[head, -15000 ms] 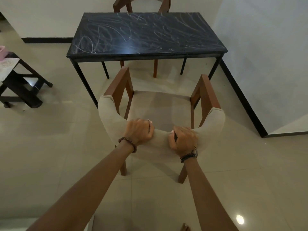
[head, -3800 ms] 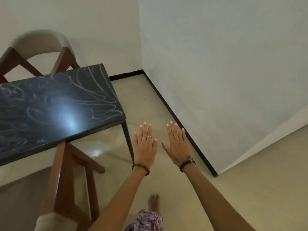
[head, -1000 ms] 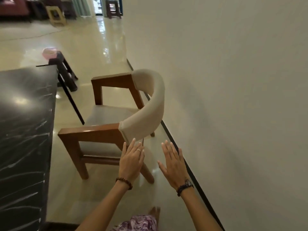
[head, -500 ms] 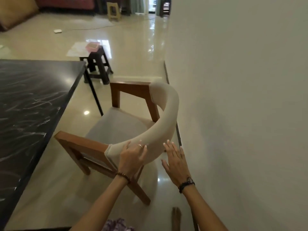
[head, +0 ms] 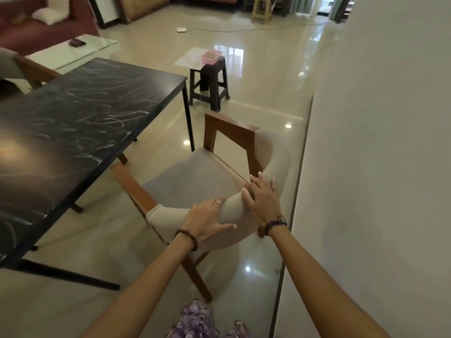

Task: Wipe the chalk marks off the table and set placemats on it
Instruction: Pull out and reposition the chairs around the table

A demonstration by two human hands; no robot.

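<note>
Table (head: 73, 123) w/ chalk marks (head: 102, 111), glossy tile floor (head: 256, 76).

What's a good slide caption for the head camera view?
Both hands, left and right, grasp the beige padded backrest of a wooden armchair beside the chalk-marked black table.

Both hands (head: 231, 211) curled, arms outstretched
</note>
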